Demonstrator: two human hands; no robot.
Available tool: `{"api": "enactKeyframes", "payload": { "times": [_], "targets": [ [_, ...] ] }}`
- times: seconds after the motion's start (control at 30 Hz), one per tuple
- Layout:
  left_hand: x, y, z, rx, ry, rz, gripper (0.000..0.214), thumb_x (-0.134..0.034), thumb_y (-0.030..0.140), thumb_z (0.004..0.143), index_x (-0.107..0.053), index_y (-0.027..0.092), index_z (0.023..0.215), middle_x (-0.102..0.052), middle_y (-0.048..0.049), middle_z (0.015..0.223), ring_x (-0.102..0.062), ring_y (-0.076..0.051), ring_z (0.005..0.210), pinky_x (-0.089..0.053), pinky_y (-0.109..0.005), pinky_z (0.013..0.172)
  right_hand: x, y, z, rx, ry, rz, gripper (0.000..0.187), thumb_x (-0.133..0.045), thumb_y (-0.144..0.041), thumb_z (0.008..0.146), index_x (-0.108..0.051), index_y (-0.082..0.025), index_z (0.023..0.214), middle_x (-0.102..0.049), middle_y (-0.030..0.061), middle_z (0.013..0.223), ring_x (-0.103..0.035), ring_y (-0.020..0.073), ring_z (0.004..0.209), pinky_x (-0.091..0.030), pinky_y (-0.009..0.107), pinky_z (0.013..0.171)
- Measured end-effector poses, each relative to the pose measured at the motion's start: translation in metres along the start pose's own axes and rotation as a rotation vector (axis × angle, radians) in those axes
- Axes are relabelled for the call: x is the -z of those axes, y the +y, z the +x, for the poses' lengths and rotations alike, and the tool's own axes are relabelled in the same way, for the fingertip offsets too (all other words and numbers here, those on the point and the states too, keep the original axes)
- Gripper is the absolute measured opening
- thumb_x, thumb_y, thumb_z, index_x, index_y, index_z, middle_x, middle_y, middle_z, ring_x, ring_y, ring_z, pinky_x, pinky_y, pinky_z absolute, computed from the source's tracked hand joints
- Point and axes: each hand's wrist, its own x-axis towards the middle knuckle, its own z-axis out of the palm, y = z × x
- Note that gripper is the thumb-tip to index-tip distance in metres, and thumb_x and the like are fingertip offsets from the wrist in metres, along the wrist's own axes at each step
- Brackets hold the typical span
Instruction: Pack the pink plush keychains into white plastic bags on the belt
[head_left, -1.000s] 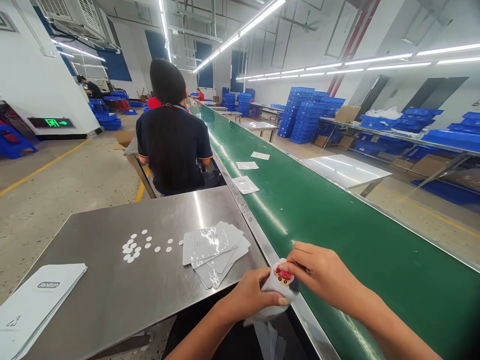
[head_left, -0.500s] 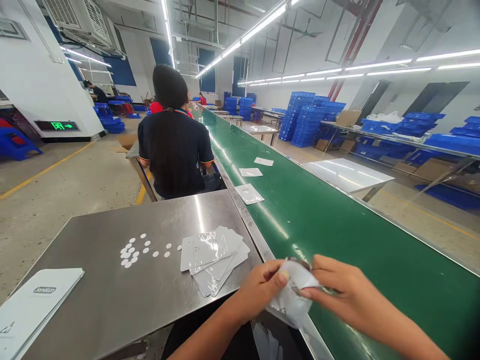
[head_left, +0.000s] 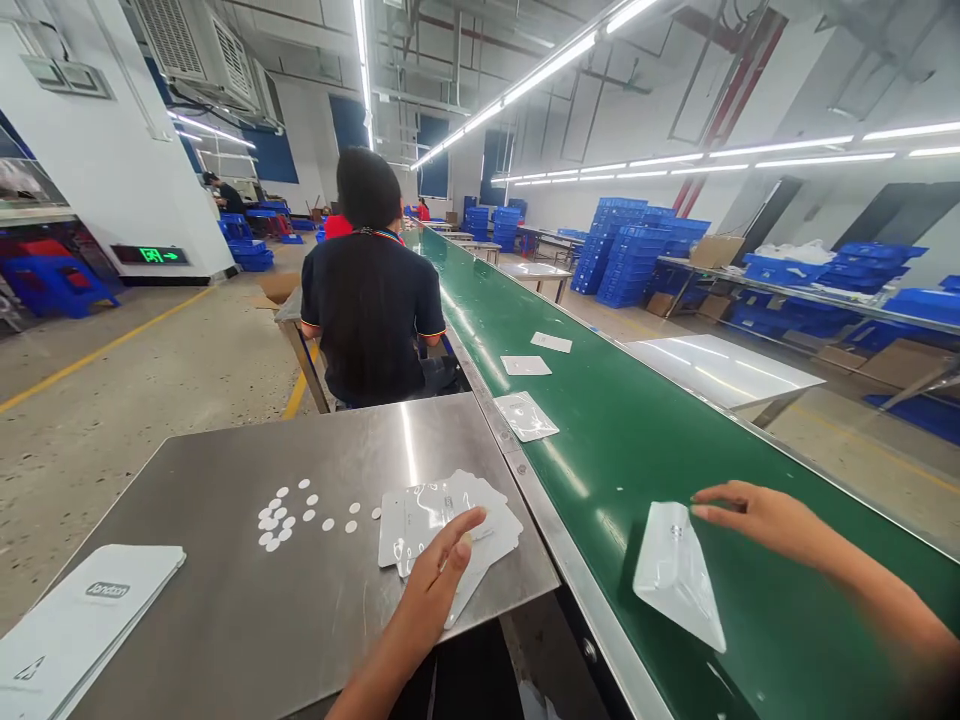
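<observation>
My left hand (head_left: pixel 439 575) is open, thumb and fingers apart, above a fanned pile of flat white plastic pouches (head_left: pixel 491 520) at the metal table's right edge. On the green conveyor belt, a white glossy pouch (head_left: pixel 675 580) lies with its near part bulging. At its upper right corner is my right hand (head_left: pixel 757 515), thumb and forefinger slightly apart; whether they still touch the corner is hard to see. Round white stickers or discs (head_left: pixel 277 520) are scattered on the table left of the pile.
Printed white sheets or pouches (head_left: pixel 105 610) are stacked at the table's left. Farther along the belt (head_left: pixel 600 440) lie a glossy pouch (head_left: pixel 527 416) and two white pieces (head_left: pixel 525 366). A seated person (head_left: pixel 371 300) is ahead. Blue crates (head_left: pixel 622 250) stand beyond.
The pouch that both hands held over the belt's edge now lies on the belt. My left hand moved left to the pile; my right hand moved right and opened. The view shifted slightly.
</observation>
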Motion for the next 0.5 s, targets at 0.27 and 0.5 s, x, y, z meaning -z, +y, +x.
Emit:
{"api": "enactKeyframes", "payload": {
  "times": [0.27, 0.5],
  "targets": [
    [0.02, -0.046, 0.003, -0.375, 0.293, 0.627, 0.033, -0.045, 0.027, 0.087, -0.053, 0.025, 0.119, -0.058, -0.0055, 0.121, -0.051, -0.022, 0.115, -0.046, -0.042, 0.094, -0.064, -0.112, 0.162, 0.237, -0.22, -0.116, 0.033, -0.051, -0.039, 0.079, -0.065, -0.023, 0.104, -0.063, 0.0033, 0.105, -0.056, 0.0198, 0.096, -0.04, 0.027, 0.082],
    [0.014, -0.069, 0.008, -0.593, 0.332, 0.729, 0.033, -0.045, 0.028, 0.088, -0.052, 0.024, 0.12, -0.064, -0.0046, 0.112, -0.052, -0.021, 0.114, -0.048, -0.036, 0.091, -0.118, -0.146, 0.263, 0.191, -0.37, -0.091, 0.04, -0.07, -0.033, 0.061, -0.067, -0.017, 0.097, -0.063, 0.0069, 0.099, -0.057, 0.0192, 0.086, -0.041, 0.024, 0.071]
  ]
}}
